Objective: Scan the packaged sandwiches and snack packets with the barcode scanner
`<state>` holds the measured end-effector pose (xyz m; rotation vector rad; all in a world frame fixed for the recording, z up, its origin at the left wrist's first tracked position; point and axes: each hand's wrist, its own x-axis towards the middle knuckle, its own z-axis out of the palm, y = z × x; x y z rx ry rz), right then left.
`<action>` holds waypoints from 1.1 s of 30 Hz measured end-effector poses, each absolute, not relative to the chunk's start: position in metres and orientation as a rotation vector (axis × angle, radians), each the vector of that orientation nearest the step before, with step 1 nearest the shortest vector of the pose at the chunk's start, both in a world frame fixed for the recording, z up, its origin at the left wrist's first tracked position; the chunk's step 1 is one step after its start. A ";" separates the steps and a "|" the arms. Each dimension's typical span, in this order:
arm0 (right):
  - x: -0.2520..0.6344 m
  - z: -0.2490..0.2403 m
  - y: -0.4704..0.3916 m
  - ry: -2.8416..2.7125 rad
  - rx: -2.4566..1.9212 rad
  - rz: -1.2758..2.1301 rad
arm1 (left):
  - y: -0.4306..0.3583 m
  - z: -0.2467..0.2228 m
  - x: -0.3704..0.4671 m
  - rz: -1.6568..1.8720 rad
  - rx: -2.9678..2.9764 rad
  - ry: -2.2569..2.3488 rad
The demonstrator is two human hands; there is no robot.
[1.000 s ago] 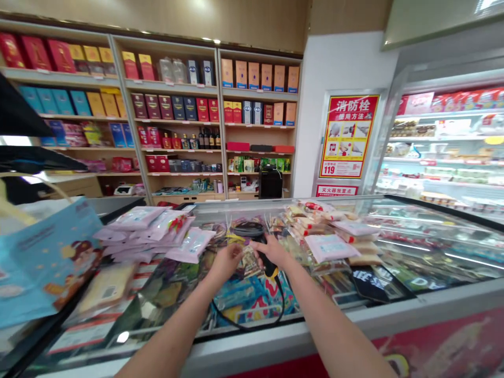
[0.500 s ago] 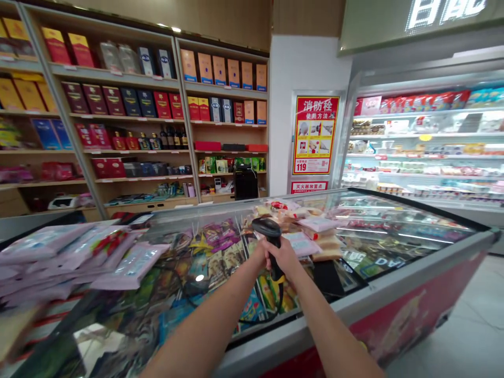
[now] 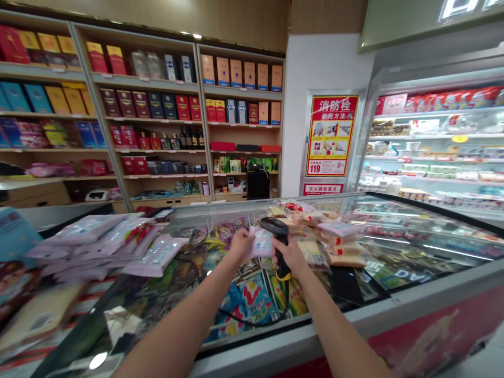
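Note:
My right hand is wrapped around the grip of a black barcode scanner, and its cable loops down over the freezer glass. Left of the scanner, my left hand pinches the edge of a small pale-pink packet. The packet's far side touches or lies just behind my right fingertips; I cannot tell which. Beyond my right hand, a heap of bread packets rests on the glass. A pile of pink packets lies to the left.
Under the glass top of a chest freezer are colourful packs. A black flat object lies right of my hand. Shelves of boxes stand behind, with a lit chiller at right and a red notice between.
My left hand has moved away from beside the right hand, leftward, and now holds the pink packet. The scanner stays in my right hand. My view has turned somewhat left.

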<state>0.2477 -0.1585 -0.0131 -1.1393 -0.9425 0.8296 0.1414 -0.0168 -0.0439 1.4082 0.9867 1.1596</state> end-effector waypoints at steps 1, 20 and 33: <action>0.245 -0.012 -0.153 -0.943 -1.138 0.843 | -0.009 -0.043 0.125 1.206 1.389 1.017; 0.211 -0.022 -0.133 -1.318 -1.236 1.131 | 0.026 -0.059 0.072 1.567 1.322 1.287; 0.211 -0.022 -0.133 -1.372 -1.292 1.126 | 0.011 -0.043 0.068 1.532 1.314 1.305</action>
